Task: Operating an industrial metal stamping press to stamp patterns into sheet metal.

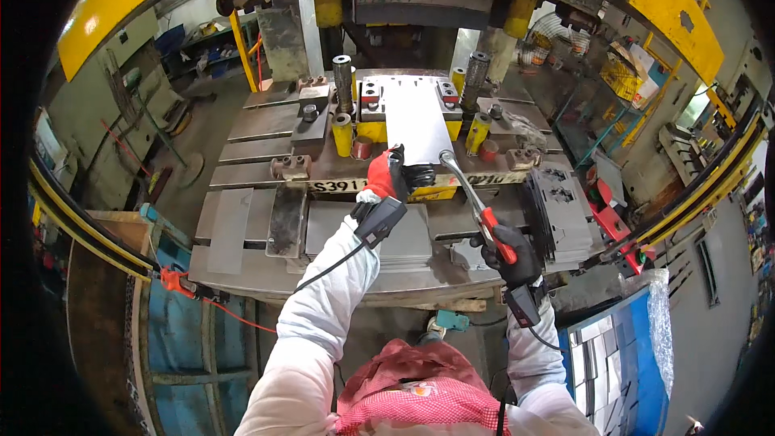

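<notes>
A bright, flat metal sheet (416, 125) lies lengthwise over the die (373, 131) in the press. At its near left corner is my left hand (386, 174), in a red and black glove, with the fingers closed on the edge. Part of the grip is hidden under the sheet. My right hand (514, 254), in a black glove, is wrapped round the red handle of a long metal-shafted tool (471, 192). The tool's round head meets the sheet's near right corner; whether it clings there I cannot tell.
Yellow posts (342, 135) and dark guide pillars (476, 81) flank the die. Stacked plates (561, 214) lie on the bed at right, a grey sheet (232, 230) at left. Yellow guard bars curve along both sides. A blue bin (617, 355) with metal pieces stands at lower right.
</notes>
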The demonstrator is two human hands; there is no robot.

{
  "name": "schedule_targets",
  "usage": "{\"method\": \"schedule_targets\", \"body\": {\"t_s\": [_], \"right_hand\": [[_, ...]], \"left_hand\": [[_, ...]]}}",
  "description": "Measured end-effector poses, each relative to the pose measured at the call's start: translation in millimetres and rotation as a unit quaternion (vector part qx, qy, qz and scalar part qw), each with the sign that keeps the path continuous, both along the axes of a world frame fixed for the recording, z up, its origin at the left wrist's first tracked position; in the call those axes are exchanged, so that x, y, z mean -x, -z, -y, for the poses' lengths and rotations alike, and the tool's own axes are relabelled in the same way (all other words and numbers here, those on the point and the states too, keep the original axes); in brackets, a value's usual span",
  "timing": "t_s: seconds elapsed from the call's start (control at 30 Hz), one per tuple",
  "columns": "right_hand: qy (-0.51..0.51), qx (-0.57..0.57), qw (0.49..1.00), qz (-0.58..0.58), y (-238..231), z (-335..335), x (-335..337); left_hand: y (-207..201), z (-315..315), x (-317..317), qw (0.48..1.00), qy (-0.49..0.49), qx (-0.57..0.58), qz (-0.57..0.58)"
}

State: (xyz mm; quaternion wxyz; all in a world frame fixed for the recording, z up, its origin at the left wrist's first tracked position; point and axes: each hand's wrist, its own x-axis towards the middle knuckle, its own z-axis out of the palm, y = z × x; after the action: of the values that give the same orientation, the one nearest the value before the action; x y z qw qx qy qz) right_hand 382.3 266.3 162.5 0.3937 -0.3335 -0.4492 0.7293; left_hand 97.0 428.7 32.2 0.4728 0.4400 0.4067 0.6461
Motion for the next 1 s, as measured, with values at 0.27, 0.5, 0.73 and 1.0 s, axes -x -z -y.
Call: {"method": "schedule_targets", "body": {"t_s": [0.27, 0.5, 0.73, 1.0], "right_hand": [[-0.022, -0.014, 1.000, -0.009, -1, -3, -2], [-0.030, -0.011, 0.999, -0.015, -2, -2, -2], [-0.032, 0.011, 0.999, -0.025, 1, -1, -4], [-0.040, 0.018, 0.998, -0.033, 2, 0, 0]], "left_hand": [[-9, 9, -3, 1.000, 0.007, 0.000, 0.028], [-99, 72, -26, 0.958, 0.054, 0.099, 0.262], [-103, 77, -27, 0.945, 0.084, 0.117, 0.294], [-65, 56, -3, 0.918, 0.144, 0.120, 0.349]]}}
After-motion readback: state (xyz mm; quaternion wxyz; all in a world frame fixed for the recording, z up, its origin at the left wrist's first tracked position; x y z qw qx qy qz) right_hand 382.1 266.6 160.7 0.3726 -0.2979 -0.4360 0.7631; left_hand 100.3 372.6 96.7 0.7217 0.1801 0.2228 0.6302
